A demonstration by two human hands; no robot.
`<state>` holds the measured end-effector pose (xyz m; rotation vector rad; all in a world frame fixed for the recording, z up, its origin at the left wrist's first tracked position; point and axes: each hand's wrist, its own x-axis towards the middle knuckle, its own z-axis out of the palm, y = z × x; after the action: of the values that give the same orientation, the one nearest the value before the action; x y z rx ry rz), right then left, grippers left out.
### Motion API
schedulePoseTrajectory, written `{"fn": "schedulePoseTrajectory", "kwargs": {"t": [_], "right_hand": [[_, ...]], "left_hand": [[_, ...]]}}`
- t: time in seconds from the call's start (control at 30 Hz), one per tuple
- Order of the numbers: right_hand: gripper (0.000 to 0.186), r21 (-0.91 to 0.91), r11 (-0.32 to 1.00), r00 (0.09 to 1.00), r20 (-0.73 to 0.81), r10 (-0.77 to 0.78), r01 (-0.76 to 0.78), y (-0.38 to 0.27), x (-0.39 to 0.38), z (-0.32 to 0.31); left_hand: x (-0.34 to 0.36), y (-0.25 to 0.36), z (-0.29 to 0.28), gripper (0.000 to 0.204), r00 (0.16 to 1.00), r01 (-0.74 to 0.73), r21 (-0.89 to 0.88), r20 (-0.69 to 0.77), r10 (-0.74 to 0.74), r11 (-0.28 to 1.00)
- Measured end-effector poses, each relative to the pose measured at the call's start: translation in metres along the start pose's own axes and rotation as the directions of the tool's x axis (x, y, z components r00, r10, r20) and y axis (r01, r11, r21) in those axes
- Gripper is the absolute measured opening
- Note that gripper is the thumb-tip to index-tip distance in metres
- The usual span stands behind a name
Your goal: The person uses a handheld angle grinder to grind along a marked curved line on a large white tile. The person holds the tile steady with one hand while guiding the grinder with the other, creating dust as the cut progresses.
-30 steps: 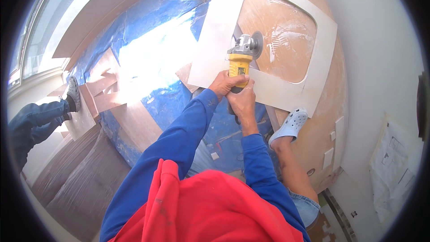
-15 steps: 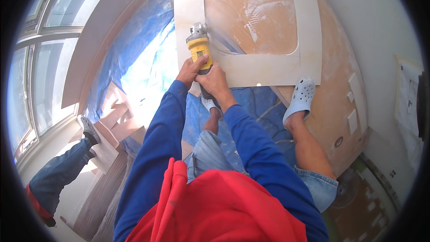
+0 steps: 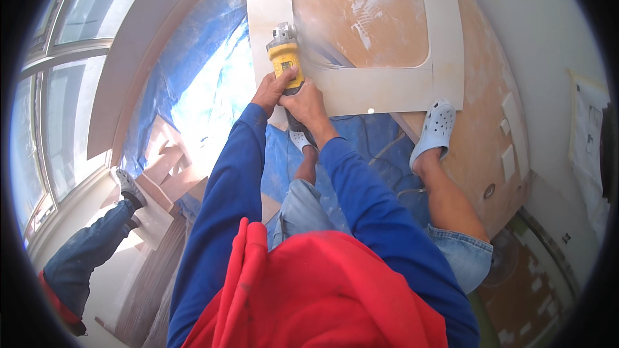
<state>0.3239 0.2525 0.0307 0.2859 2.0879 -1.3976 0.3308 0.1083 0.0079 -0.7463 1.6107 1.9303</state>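
Both my hands are closed around a yellow and black angle grinder (image 3: pixel 284 58). My left hand (image 3: pixel 272 90) wraps the body from the left, its thumb over the yellow housing. Just behind, my right hand (image 3: pixel 305 104) grips the black rear part. The grinder's metal head meets the left inner edge of a rounded cutout in a pale board (image 3: pixel 380 90). Its disc is hard to make out from here. A haze of dust spreads from the head across the opening.
Beneath the board lies a brown dusty wooden sheet (image 3: pixel 477 154), with my right clog (image 3: pixel 438 125) on it. Blue sheeting (image 3: pixel 367 148) covers the floor. Board offcuts (image 3: pixel 171 161) are heaped at left, near another person's leg (image 3: pixel 90 248) and windows (image 3: pixel 71 109).
The view has shifted slightly, so the board and grinder sit a little higher in the picture. The grinder's head stays at the cutout's left edge, both hands still holding it.
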Motion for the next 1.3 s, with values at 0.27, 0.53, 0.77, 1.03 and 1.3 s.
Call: {"fn": "schedulePoseTrajectory", "kwargs": {"t": [0.27,0.53,0.77,1.03,1.3], "right_hand": [[0.079,0.090,0.996,0.999,0.032,-0.020,0.017,0.006,0.006,0.004],[0.080,0.086,0.996,1.000,0.018,-0.008,0.007,-0.002,0.000,0.002],[0.080,0.090,0.996,0.999,0.037,-0.015,0.012,0.001,0.003,0.003],[0.078,0.106,0.994,0.999,0.021,-0.028,0.026,0.006,0.002,0.005],[0.074,0.074,0.997,1.000,0.006,0.003,-0.004,0.009,-0.007,0.004]], "left_hand": [[0.004,0.000,-0.002,0.073,1.000,0.009,-0.025,0.002,-0.009,1.000],[0.004,0.000,-0.002,0.071,1.000,0.000,-0.020,-0.008,0.000,1.000],[0.003,0.000,-0.002,0.070,1.000,-0.010,-0.011,-0.005,0.010,1.000],[-0.001,0.003,0.000,0.072,1.000,0.021,0.016,-0.007,-0.021,1.000],[0.003,-0.039,-0.010,0.077,0.928,-0.004,0.035,-0.372,0.017,0.999]]}}
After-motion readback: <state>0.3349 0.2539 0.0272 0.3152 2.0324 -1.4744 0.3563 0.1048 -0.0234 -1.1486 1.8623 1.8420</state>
